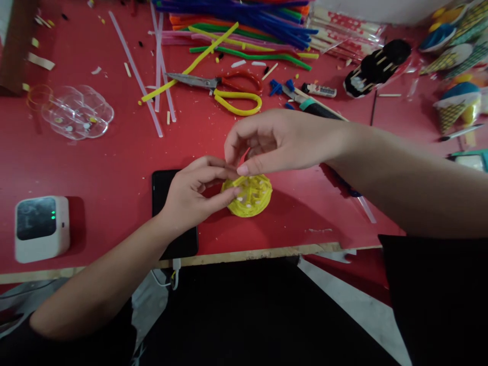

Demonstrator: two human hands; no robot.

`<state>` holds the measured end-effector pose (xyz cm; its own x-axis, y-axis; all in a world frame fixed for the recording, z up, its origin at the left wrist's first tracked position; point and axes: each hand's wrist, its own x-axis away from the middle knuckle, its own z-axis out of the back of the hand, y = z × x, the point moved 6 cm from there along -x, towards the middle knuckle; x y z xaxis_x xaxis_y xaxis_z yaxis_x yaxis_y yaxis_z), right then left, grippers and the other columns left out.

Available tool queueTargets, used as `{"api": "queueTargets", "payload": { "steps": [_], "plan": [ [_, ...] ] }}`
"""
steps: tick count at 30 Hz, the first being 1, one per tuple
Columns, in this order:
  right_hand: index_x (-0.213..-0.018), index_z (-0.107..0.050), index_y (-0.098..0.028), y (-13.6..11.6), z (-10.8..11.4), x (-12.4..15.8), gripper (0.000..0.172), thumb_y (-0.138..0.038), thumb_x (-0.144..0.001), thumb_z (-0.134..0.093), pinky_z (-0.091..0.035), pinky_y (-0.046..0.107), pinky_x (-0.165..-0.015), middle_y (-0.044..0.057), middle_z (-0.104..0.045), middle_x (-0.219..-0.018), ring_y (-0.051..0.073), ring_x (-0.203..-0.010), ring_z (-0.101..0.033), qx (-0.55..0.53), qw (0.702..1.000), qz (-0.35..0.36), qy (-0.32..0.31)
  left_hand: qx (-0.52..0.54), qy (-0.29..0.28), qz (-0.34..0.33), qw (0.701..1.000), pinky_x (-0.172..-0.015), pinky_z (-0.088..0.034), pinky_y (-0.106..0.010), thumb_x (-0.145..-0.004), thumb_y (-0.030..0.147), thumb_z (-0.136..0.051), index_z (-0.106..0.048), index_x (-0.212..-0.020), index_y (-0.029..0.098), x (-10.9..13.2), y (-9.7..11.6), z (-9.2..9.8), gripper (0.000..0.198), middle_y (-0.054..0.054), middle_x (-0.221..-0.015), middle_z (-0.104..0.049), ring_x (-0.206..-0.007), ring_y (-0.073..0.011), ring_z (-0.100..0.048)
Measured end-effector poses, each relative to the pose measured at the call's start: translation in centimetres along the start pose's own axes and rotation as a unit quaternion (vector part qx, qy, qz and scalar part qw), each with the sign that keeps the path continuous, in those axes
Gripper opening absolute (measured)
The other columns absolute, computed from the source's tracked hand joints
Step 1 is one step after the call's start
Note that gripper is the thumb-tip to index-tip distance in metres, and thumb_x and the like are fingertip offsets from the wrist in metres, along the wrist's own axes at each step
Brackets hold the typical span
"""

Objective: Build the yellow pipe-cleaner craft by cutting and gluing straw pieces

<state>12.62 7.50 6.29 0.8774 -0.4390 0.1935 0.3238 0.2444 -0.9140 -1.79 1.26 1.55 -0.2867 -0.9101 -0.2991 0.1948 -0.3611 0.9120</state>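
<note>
Left hand (196, 192) pinches a round, yellow, pale-studded fuzzy-wire disc (251, 197), seemingly mostly formed; right hand (282, 140) curls at its rim, grip unclear.

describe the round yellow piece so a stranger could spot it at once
On the red table, look near the front edge, just right of the flat black device. The round yellow piece lies there, with the left hand on it and the right hand over its far edge. Unlike the long yellow stems farther back, it is a disc with small pale bits.
</note>
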Motion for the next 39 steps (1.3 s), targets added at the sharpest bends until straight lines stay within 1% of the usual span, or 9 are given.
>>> {"api": "queueTargets", "payload": {
  "steps": [2, 6, 9, 13, 19, 24, 29, 33, 39],
  "plan": [
    [-0.105, -0.065, -0.016, 0.0, -0.1, 0.0, 0.02, -0.028, -0.089, -0.071, -0.054, 0.027, -0.083, 0.007, -0.073, -0.114, 0.014, -0.096, -0.067, -0.011, 1.0, 0.003, 0.003, 0.006, -0.001, 0.005, 1.0, -0.083, -0.066, -0.034, -0.087, 0.035, -0.084, -0.081, -0.095, 0.026, 0.0, -0.1, 0.0, 0.012, -0.005, -0.099, -0.078, -0.089, -0.0187, -0.075],
    [-0.106, -0.065, -0.016, -0.5, -0.2, -0.2, 0.021, -0.024, -0.088, -0.071, -0.053, 0.028, -0.089, 0.007, -0.072, -0.116, 0.015, -0.103, -0.066, 0.012, 1.0, 0.022, -0.002, 0.019, -0.005, 0.009, 1.0, -0.085, -0.067, -0.034, -0.086, 0.029, -0.084, -0.082, -0.097, 0.026, 0.1, -0.3, 0.0, 0.012, -0.005, -0.1, -0.078, -0.091, -0.0191, -0.076],
    [-0.106, -0.065, -0.015, -0.7, -0.2, -0.3, 0.02, -0.022, -0.088, -0.071, -0.053, 0.029, -0.09, 0.007, -0.071, -0.116, 0.017, -0.105, -0.066, 0.028, 0.999, 0.016, -0.013, 0.02, -0.003, 0.008, 1.0, -0.087, -0.066, -0.034, -0.086, 0.028, -0.084, -0.082, -0.098, 0.026, 0.2, -0.3, 0.0, 0.012, -0.005, -0.102, -0.078, -0.094, -0.0191, -0.076],
    [-0.105, -0.066, -0.016, -1.1, -0.2, -0.5, 0.019, -0.016, -0.086, -0.068, -0.053, 0.026, -0.089, 0.006, -0.073, -0.116, 0.015, -0.103, -0.067, 0.043, 0.999, 0.003, -0.022, 0.019, -0.003, 0.003, 1.0, -0.087, -0.065, -0.033, -0.086, 0.027, -0.084, -0.082, -0.098, 0.024, 0.2, -0.2, -0.1, 0.013, -0.005, -0.102, -0.079, -0.094, -0.0188, -0.077],
    [-0.104, -0.067, -0.016, -1.3, 0.0, -1.0, 0.02, -0.014, -0.084, -0.071, -0.053, 0.028, -0.091, 0.004, -0.074, -0.114, 0.017, -0.105, -0.068, 0.073, 0.997, -0.018, -0.025, 0.014, 0.001, -0.001, 1.0, -0.085, -0.065, -0.033, -0.087, 0.03, -0.084, -0.081, -0.097, 0.024, 0.2, -0.2, -0.1, 0.013, -0.005, -0.102, -0.079, -0.092, -0.0188, -0.077],
    [-0.102, -0.067, -0.016, -1.5, 0.0, -1.2, 0.02, -0.014, -0.083, -0.072, -0.052, 0.03, -0.094, 0.003, -0.075, -0.113, 0.017, -0.106, -0.068, 0.069, 0.997, -0.014, -0.03, 0.013, -0.001, 0.004, 1.0, -0.086, -0.065, -0.034, -0.087, 0.033, -0.084, -0.081, -0.098, 0.024, 0.3, -0.3, -0.1, 0.014, -0.005, -0.104, -0.079, -0.093, -0.019, -0.077],
    [-0.099, -0.066, -0.02, -1.6, 0.0, -1.1, 0.02, -0.012, -0.082, -0.071, -0.052, 0.03, -0.094, 0.003, -0.074, -0.112, 0.017, -0.107, -0.069, 0.064, 0.997, -0.034, -0.032, 0.012, 0.0, 0.009, 1.0, -0.085, -0.065, -0.034, -0.088, 0.035, -0.083, -0.081, -0.098, 0.023, 0.3, -0.3, -0.1, 0.016, -0.006, -0.104, -0.079, -0.093, -0.0188, -0.076],
    [-0.099, -0.065, -0.02, -1.6, 0.1, -1.1, 0.017, -0.011, -0.084, -0.069, -0.051, 0.028, -0.093, 0.001, -0.073, -0.11, 0.014, -0.106, -0.068, 0.062, 0.996, -0.048, -0.033, 0.009, -0.004, 0.007, 1.0, -0.082, -0.065, -0.032, -0.087, 0.033, -0.083, -0.081, -0.097, 0.023, 0.3, -0.2, -0.1, 0.014, -0.006, -0.102, -0.078, -0.091, -0.0183, -0.076],
    [-0.1, -0.066, -0.02, -1.2, 0.0, -1.2, 0.02, -0.014, -0.082, -0.072, -0.052, 0.029, -0.09, 0.002, -0.074, -0.109, 0.017, -0.106, -0.068, 0.055, 0.997, -0.037, -0.035, 0.001, 0.001, 0.0, 1.0, -0.081, -0.065, -0.031, -0.087, 0.034, -0.083, -0.081, -0.096, 0.022, 0.1, -0.1, -0.1, 0.015, -0.006, -0.1, -0.079, -0.088, -0.0175, -0.076]
  ]
}}
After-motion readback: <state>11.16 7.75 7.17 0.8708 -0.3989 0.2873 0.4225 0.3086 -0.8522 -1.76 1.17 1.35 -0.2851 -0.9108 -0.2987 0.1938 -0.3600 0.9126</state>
